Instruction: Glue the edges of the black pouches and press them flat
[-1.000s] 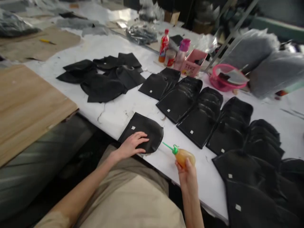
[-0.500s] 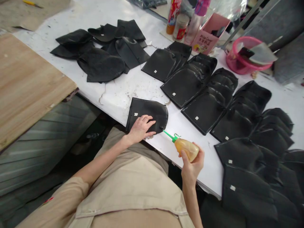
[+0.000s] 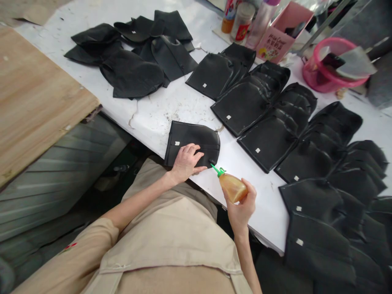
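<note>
Left hand (image 3: 184, 162) spread flat on a black piece (image 3: 193, 136) at table's (image 3: 150, 116) edge, right hand (image 3: 241, 206) gripping an amber squeeze bottle (image 3: 234, 188), green nozzle (image 3: 216, 169) (slim, pointing to ten o'clock) at its edge, black stacks (image 3: 269, 134) toward two o'clock

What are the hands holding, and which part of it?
The right hand holds the bottle by its rounded body, below the green nozzle. The left hand just rests on the black piece.

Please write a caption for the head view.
Left hand on a black piece, right hand holding an amber bottle to its edge.
</note>
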Available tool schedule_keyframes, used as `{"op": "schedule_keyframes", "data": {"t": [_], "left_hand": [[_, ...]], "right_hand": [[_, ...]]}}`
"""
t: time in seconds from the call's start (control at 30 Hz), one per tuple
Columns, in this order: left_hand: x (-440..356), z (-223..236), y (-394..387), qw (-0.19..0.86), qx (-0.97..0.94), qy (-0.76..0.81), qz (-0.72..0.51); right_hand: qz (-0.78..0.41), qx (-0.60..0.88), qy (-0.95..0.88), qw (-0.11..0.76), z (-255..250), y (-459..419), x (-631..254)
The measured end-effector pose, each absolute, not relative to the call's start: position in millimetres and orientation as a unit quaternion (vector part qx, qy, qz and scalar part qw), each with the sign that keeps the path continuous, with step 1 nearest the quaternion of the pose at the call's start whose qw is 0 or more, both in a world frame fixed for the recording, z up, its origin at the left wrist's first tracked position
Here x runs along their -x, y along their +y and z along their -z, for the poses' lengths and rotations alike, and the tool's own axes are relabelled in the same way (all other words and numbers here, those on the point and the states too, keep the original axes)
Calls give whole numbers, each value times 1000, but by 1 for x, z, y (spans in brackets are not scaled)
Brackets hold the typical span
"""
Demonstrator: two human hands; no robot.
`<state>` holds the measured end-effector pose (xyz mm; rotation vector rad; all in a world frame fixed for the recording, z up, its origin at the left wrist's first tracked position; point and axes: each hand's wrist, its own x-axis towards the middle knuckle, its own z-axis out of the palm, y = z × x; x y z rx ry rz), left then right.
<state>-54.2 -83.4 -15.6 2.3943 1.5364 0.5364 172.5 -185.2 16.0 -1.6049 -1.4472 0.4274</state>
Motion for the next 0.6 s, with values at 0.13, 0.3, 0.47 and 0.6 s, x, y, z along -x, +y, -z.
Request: {"op": "schedule_keyframes", "data": {"t": [0.13,0.3,0.47,0.6], "left_hand": [[50,20,-82,158,-835,491,-193],[44,23,-80,166,-833,500,-168],[43,24,-81,166,-828,507,-171],[43,25,-81,171,-825,507,-184]], "right_hand": [[-156,638,-606,449,-14,-186,-173],[-116,595,-662,441,-11,-185,-172],[-101,576,-689,429,-9,-185,-174],[-113,579,-690,418,-14,-188,-180]]}}
